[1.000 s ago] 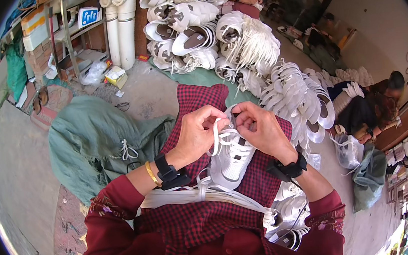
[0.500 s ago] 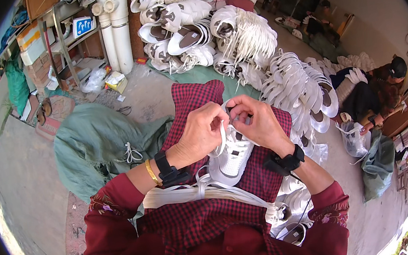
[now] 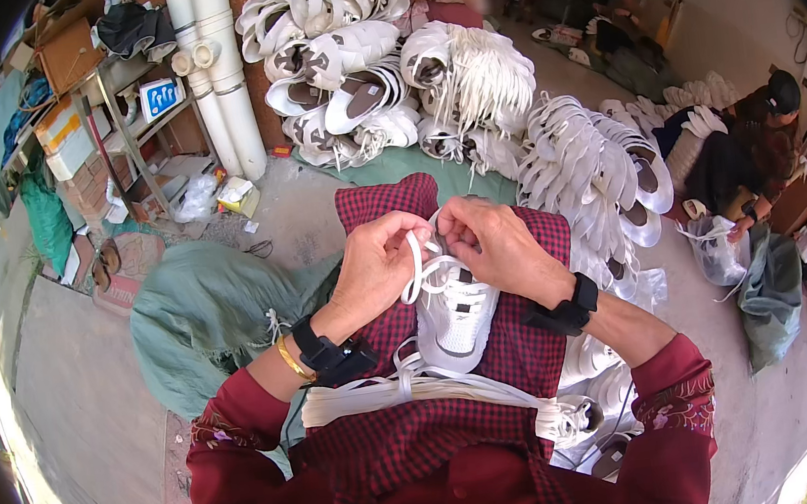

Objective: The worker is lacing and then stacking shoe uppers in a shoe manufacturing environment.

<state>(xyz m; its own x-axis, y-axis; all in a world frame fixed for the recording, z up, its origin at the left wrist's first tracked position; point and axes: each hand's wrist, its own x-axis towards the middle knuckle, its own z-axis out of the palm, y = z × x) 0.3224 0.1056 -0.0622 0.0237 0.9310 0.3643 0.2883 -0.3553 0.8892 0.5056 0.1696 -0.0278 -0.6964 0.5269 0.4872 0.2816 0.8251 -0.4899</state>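
A white sneaker (image 3: 454, 331) rests on the checked cloth over my lap, toe toward me. My left hand (image 3: 380, 263) pinches a white shoelace (image 3: 414, 269) that hangs in a loop beside the shoe's upper eyelets. At the shoe's opening, my right hand (image 3: 494, 244) is closed, thumb and fingers pressed together on the lace by the top eyelets; its fingertips are partly hidden. Another stretch of lace curves across the tongue between both hands. Nearer to me, a tied bundle of white shoelaces (image 3: 356, 403) lies across my lap.
Stacked white shoes (image 3: 356, 53) stand ahead, and a long row of them (image 3: 584, 172) runs to the right. Green cloth (image 3: 205, 304) covers something at my left. White pipes (image 3: 225, 83) rise beside a cluttered shelf. Other people sit at the right and far back.
The shoelace now forms a wider loop between my hands over the tongue. My left hand has shifted slightly left of the shoe, and my right hand's fingers have curled closer together.
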